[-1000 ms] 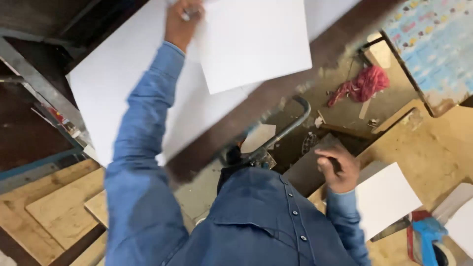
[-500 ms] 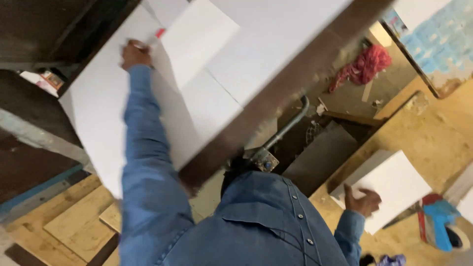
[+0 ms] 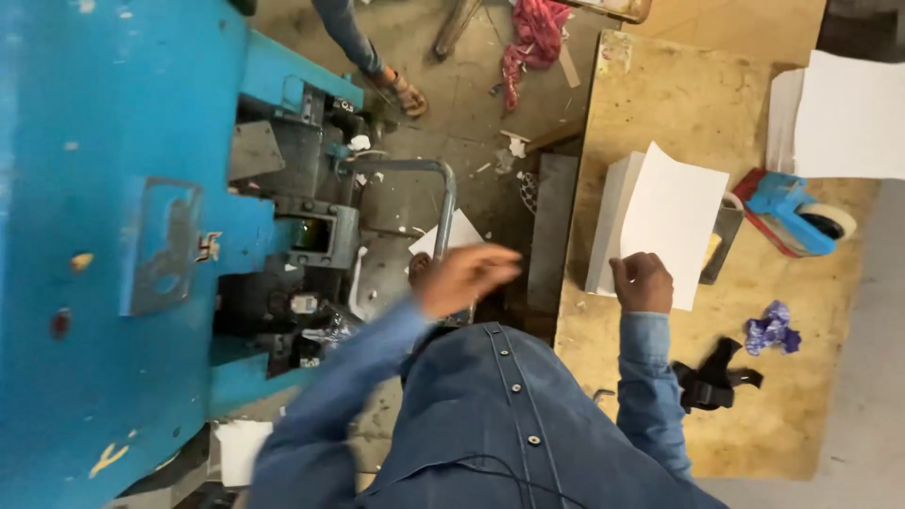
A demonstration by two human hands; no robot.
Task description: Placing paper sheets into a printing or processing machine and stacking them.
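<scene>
My right hand (image 3: 644, 282) grips the near edge of a white sheet (image 3: 674, 221) that lies on top of a white paper stack (image 3: 611, 219) on a plywood board (image 3: 660, 104). My left hand (image 3: 464, 277) is blurred in mid-air in front of my chest, above the floor and a grey metal bar (image 3: 445, 193); it seems to hold nothing, fingers loosely apart. My blue denim sleeves and shirt fill the bottom of the head view.
A big blue machine (image 3: 104, 236) fills the left side. A blue tape dispenser (image 3: 797, 212), more white sheets (image 3: 839, 113), a black strap (image 3: 712, 382) and purple scrap (image 3: 771, 330) lie on the plywood. Another person's sandalled foot (image 3: 401, 90) and a red rag (image 3: 533, 33) are at the top.
The view has swung from the large white sheets to the floor and plywood. My left hand came back from those sheets to my chest. My right hand now holds the stack's top sheet.
</scene>
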